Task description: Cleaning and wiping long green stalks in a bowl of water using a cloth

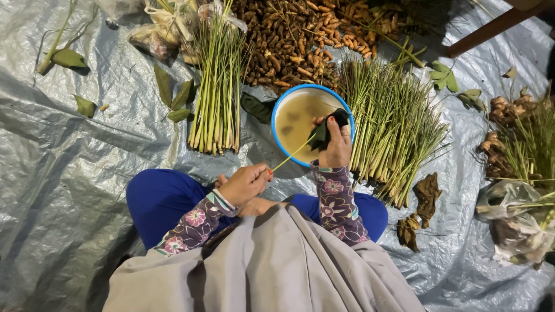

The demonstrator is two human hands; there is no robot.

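Over the bowl [289,95], the right hand [337,145] pinches a folded leaf [325,132].

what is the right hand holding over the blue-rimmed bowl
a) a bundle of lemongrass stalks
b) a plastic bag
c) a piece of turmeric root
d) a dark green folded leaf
d: the right hand pinches a dark green folded leaf above the blue-rimmed bowl of cloudy liquid, while the left hand grips a thin pale stick that runs up to the leaf.
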